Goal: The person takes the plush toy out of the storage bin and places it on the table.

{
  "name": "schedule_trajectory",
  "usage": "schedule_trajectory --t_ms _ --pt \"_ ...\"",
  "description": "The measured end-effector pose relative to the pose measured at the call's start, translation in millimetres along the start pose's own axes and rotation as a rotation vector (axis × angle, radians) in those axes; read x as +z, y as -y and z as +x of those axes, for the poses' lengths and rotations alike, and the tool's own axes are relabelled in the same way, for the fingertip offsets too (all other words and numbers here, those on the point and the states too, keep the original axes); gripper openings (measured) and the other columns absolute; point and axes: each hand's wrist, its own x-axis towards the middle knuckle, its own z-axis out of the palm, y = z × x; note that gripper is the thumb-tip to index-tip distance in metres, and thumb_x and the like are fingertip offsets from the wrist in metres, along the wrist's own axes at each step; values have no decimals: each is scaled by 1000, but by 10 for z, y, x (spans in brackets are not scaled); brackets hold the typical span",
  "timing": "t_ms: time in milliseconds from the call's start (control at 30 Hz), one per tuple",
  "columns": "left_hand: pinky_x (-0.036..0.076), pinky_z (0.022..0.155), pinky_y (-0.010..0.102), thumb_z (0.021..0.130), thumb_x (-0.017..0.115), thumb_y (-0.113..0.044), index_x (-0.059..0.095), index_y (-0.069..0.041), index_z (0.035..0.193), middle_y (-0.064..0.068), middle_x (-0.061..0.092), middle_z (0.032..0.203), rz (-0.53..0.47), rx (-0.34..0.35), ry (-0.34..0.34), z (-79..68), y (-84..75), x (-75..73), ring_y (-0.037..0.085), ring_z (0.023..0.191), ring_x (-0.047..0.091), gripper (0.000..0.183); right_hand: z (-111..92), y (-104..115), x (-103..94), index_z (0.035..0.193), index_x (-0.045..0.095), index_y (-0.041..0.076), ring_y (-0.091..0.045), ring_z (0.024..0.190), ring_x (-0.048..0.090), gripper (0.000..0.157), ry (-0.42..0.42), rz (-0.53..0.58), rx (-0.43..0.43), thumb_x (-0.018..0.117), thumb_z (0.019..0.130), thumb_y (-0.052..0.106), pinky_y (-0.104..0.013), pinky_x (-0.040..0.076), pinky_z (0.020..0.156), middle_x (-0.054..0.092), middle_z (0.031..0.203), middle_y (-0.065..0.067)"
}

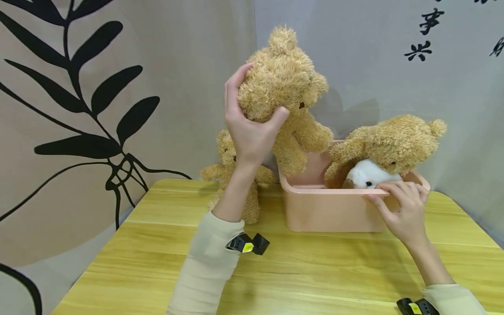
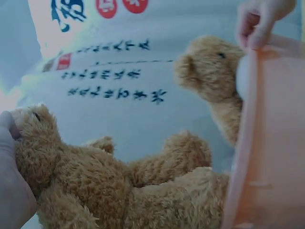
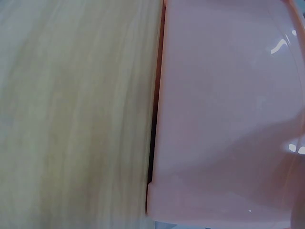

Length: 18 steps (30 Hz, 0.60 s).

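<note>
My left hand (image 1: 252, 127) grips a large tan teddy bear (image 1: 283, 78) by the head, thumb and fingers on either side. The bear is raised at the left end of a pink bin (image 1: 334, 210), its lower body near the rim. My right hand (image 1: 405, 210) pinches the bin's front rim near the right corner. Inside the bin, another tan teddy bear (image 1: 401, 140) leans to the right over a white plush toy (image 1: 370, 175) with a dark eye. In the right wrist view the bin's smooth side (image 3: 224, 109) fills much of the picture.
A smaller tan teddy bear (image 1: 252, 201) stands on the wooden table (image 1: 315, 271) left of the bin, partly hidden behind my left forearm. Behind the table hangs a pale backdrop (image 1: 197, 78) with a dark leaf print and black characters.
</note>
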Motion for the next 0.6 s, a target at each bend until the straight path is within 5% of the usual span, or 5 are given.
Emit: schedule_trajectory --t_ms 333,600 --pt "43 108 43 62 68 2 53 13 125 19 59 126 -2 72 -46 233 -152 -291 24 120 54 66 13 20 -5 90 74 -3 -3 91 44 67 9 -2 -9 64 91 63 -31 18 98 66 86 -14" --pt "44 107 43 59 66 0 56 9 117 9 62 119 9 64 -42 430 -158 -636 28 117 55 60 11 27 -9 90 74 -3 -2 92 43 67 8 0 -6 64 90 63 -31 18 99 66 85 -14"
